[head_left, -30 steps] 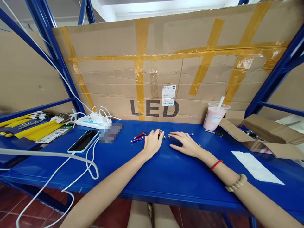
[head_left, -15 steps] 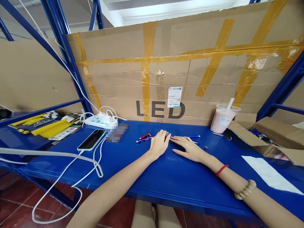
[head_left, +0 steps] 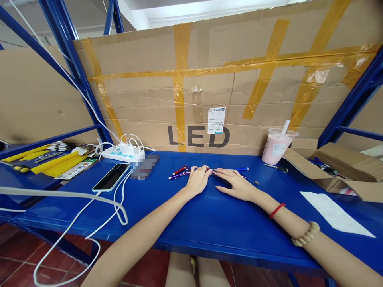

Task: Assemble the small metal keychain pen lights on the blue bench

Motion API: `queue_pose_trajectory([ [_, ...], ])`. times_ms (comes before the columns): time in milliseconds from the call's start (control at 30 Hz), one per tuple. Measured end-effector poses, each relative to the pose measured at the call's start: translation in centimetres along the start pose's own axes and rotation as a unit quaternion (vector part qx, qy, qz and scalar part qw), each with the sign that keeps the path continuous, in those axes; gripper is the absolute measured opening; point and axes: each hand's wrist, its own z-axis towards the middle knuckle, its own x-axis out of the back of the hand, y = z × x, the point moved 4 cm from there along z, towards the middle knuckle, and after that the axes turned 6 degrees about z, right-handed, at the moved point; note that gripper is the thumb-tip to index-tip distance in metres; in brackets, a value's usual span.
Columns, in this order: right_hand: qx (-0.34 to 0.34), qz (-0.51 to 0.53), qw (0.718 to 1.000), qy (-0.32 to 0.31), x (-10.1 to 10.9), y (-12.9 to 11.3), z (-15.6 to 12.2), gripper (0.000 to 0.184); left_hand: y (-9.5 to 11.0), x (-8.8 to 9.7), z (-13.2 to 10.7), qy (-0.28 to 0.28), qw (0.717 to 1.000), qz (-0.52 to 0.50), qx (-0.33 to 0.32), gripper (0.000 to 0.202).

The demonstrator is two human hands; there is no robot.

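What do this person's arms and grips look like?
Both arms are bare, with no sleeves in view. The left grip is ungloved, and nothing shows on the left wrist. The right grip is ungloved, with a thin red band at the wrist and, farther up, a bracelet of chunky beige beads.

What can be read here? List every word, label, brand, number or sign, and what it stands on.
"LED": big black letters on the cardboard.
White label on it: print and barcode too small to read.
Drink cup: side lettering and sticker too blurred to read.
Leaflet at left: too small to read.
Purple tube beside the left hand: no readable text.
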Motion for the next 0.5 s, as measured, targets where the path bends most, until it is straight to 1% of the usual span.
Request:
queue_pose_trajectory([
  [67, 0.011, -0.008, 1.000, 0.020, 0.1, 0.1, 0.1, 0.052, 0.1, -0.1, -0.1, -0.012, 1.000, -0.004, -0.006, 0.025],
  [167, 0.022, -0.028, 0.997, 0.066, 0.7, 0.1, 0.1, 0.034, 0.2, 0.0, -0.1, -0.020, 0.999, -0.028, -0.017, 0.024],
  [267, -0.008, -0.042, 0.993, 0.107, 1.1, 0.5, 0.1, 0.027, 0.4, 0.1, -0.1, -0.018, 0.998, -0.057, -0.030, 0.024],
  [333, -0.021, -0.036, 0.993, 0.107, 1.1, 0.7, 0.1, 0.029, 0.4, 0.2, -0.1, -0.012, 0.998, -0.056, -0.032, 0.024],
  [433, -0.004, -0.012, 0.997, 0.081, 0.7, 0.7, 0.0, 0.033, 0.7, 0.3, -0.1, -0.008, 0.998, -0.032, -0.049, 0.023],
  [500, 0.006, -0.008, 0.997, 0.079, 0.5, 0.6, 0.0, 0.032, 1.1, 0.3, -0.2, -0.013, 0.997, -0.016, -0.072, 0.023],
])
